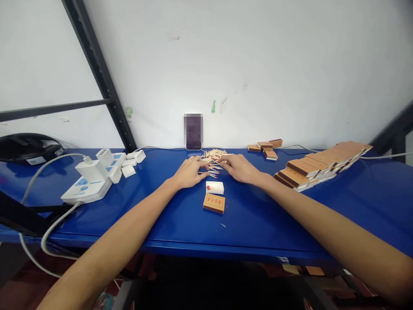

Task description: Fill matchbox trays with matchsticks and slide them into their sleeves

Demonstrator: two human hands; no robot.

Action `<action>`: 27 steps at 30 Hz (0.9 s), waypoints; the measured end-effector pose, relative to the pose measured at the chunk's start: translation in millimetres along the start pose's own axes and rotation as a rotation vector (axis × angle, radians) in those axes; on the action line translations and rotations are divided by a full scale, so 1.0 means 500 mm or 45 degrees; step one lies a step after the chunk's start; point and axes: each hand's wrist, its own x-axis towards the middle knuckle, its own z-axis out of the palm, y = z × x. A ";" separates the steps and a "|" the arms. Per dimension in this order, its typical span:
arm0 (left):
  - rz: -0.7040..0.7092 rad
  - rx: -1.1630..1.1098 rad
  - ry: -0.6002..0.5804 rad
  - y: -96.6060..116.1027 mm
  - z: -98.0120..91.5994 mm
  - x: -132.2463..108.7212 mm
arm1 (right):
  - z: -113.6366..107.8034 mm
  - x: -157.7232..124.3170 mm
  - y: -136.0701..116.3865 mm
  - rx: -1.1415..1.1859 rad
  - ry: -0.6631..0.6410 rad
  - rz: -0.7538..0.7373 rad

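Observation:
Red-tipped matchsticks [213,160] lie in a loose heap on the blue table, with several more spread just in front of it. At the heap's left side is my left hand [190,173], its thumb and forefinger apart around the nearer matchsticks. From the right, my right hand [239,168] reaches to the heap's edge with bent fingers and a gap between thumb and forefinger; I see nothing held in it. Nearer to me lies a white matchbox tray [214,187] with a few red-tipped matchsticks in it. Just below it is an orange-brown matchbox sleeve [214,203] with red lettering.
Stacked matchboxes [318,165] slope across the right side, and a few loose matchboxes [266,147] lie at the back. A phone-like dark device [193,131] leans against the wall. A white power strip [88,189] with chargers and cables occupies the left. The table's front edge [206,249] runs below.

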 end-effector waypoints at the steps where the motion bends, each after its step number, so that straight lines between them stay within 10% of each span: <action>1: -0.013 0.014 0.004 0.000 0.001 0.001 | -0.001 -0.003 0.006 -0.015 -0.027 -0.032; 27: 0.097 -0.079 -0.199 0.009 -0.022 0.005 | 0.019 -0.023 -0.017 0.268 -0.120 -0.190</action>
